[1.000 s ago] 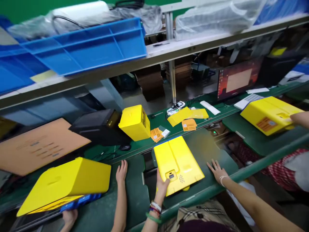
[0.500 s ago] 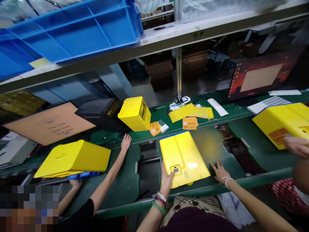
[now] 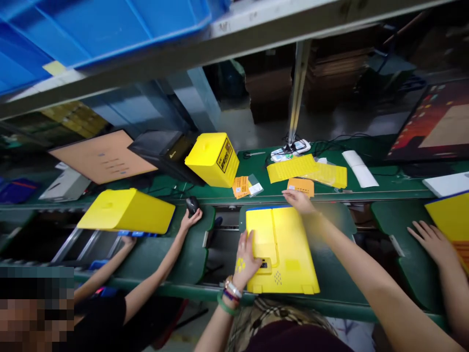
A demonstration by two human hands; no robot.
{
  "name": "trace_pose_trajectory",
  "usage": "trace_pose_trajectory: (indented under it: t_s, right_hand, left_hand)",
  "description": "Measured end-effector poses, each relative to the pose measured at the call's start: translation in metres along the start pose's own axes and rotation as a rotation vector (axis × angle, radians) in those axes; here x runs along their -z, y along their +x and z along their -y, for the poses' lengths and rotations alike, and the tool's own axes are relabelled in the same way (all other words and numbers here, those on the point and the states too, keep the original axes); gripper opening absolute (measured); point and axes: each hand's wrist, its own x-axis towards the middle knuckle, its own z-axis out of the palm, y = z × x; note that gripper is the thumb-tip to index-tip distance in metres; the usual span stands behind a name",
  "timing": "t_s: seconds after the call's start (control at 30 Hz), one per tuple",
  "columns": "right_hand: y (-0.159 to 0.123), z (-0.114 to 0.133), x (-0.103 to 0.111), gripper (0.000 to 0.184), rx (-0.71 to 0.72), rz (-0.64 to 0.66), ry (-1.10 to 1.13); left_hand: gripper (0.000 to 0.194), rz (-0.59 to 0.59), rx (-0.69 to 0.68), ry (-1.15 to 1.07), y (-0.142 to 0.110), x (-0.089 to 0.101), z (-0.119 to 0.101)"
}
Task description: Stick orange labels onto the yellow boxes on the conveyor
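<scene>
A green workbench surface runs beneath a white shelf bearing blue plastic crates, with stacked cardboard beyond. A flat yellow plastic casing lies on a green mat before the person. The hands are apart: the left hand rests on its lower part, the right hand at its top edge.

Right of the yellow plastic case, the green mat leaves a hand room to pass. Beyond the case, an orange card lies in the way, and the right hand reaches over that edge. Left of the case, a dark gap looks passable, though shadow hides it.
</scene>
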Motion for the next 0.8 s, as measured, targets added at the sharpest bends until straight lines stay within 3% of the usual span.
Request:
trace_pose_trajectory:
  t_s: [0.07,0.2,0.37,0.57,0.8]
  right_hand:
    - [-0.013,0.02,-0.017,0.029,0.053,0.112,0.039]
    - [-0.073,0.058,-0.042,0.018,0.175,0.262,0.102]
    - [-0.129,0.078,-0.055,0.013,0.164,0.22,0.094]
    - [-0.147,0.086,-0.063,0.008,0.122,0.198,0.135]
    - [-0.168,0.114,-0.088,0.018,-0.033,0.308,0.339]
  left_hand:
    - [0.081,0.068,-0.089,0.192,0.013,0.007,-0.021]
    - [0.066,0.039,-0.169,0.411,0.038,0.013,-0.055]
    - [0.051,0.071,-0.248,0.537,0.048,0.016,-0.076]
    - [0.048,0.062,-0.246,0.528,0.029,0.024,-0.075]
    - [0.049,-0.015,-0.237,0.492,0.001,0.038,-0.051]
